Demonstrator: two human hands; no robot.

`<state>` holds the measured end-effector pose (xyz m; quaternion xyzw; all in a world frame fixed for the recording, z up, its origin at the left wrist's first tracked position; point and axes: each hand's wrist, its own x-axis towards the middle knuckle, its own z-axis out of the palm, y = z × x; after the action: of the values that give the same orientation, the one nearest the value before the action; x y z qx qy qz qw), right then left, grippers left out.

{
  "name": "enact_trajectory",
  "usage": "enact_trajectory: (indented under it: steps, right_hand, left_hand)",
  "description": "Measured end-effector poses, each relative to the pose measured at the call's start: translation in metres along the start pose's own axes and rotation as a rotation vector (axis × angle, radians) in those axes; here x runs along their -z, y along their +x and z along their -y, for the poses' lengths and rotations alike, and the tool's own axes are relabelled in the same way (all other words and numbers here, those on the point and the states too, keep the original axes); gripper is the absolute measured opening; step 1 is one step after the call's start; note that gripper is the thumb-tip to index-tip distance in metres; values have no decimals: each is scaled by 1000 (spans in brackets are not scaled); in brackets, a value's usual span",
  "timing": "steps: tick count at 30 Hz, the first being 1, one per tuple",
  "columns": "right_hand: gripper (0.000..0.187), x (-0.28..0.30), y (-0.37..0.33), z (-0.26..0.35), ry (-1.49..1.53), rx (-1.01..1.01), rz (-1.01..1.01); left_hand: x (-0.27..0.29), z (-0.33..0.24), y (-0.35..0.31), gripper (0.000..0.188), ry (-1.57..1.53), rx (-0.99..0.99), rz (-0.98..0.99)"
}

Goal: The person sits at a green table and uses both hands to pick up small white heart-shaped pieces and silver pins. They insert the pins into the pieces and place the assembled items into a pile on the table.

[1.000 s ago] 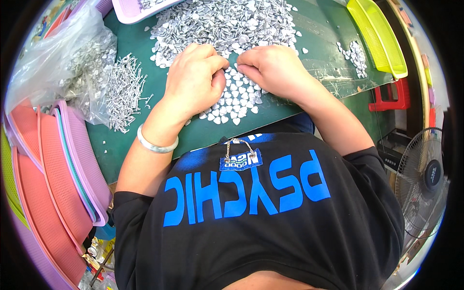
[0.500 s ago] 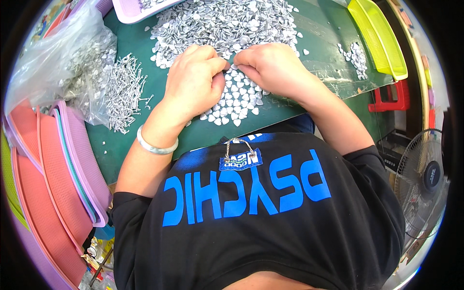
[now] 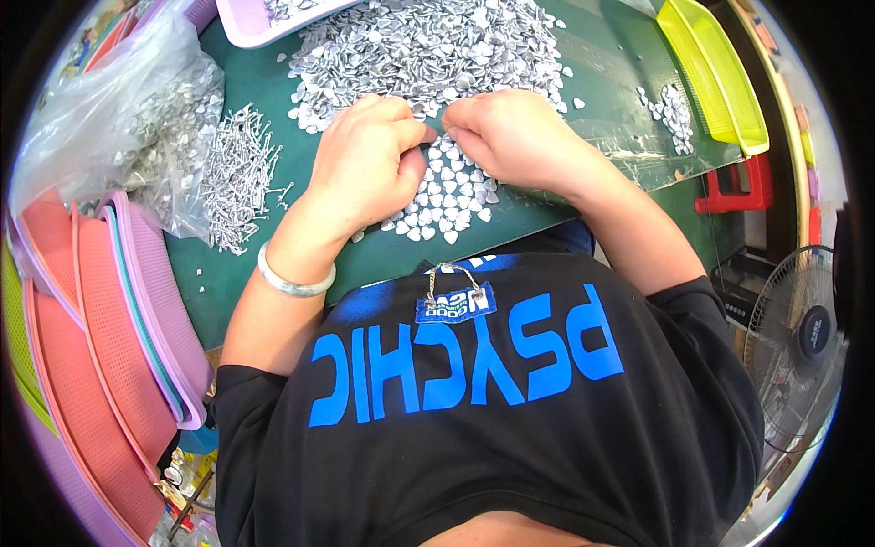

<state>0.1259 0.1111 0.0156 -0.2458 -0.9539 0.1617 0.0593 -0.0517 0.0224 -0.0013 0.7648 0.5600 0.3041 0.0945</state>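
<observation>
A large heap of small silvery heart-shaped pieces (image 3: 428, 55) covers the far middle of the green table. Nearer me, a loose patch of the same hearts (image 3: 444, 202) lies spread out flat, pale faces up. My left hand (image 3: 372, 162) rests at the left of this patch, fingers curled, index fingertip at the heap's near edge. Opposite it, my right hand (image 3: 515, 139) is bent inward, its fingertips pinched together just above the patch. Only a small gap parts the two hands. What either set of fingertips holds is hidden or too small to make out.
Left of my hands lie a pile of thin metal pins (image 3: 241, 178) and a clear plastic bag (image 3: 137, 118) of hearts. Stacked plastic baskets (image 3: 109, 337) stand at the left. A lilac tray (image 3: 246, 32) is at the back, a yellow-green basket (image 3: 715, 77) and small heart pile (image 3: 673, 118) at right.
My hands stay in nearly the same place over the hearts, with slight finger movement. The whole view has shifted a little. No piece has plainly been moved.
</observation>
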Motion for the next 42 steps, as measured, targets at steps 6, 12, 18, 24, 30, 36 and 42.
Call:
enact_trajectory:
  steps: [6, 12, 18, 24, 30, 36, 42]
  right_hand:
    - [20, 1, -1, 2, 42, -36, -116]
    - [22, 2, 0, 1, 32, -45, -49]
    - [20, -1, -1, 0, 39, -21, -132]
    - [17, 3, -2, 1, 56, -40, -123]
    - [18, 2, -2, -2, 75, -40, -136]
    - [19, 3, -4, -3, 112, 36, -50]
    - [18, -6, 11, 6, 44, 1, -208]
  left_hand:
    - [3, 0, 0, 16, -37, 11, 2]
    - [3, 3, 1, 15, 83, 135, -133]
    - [4, 3, 1, 18, 164, 113, -158]
    - [5, 7, 1, 16, 133, 152, -177]
    - [14, 4, 1, 13, 128, 162, -129]
    - [22, 6, -2, 17, 101, 123, 33]
    - [24, 4, 0, 18, 155, 178, 76]
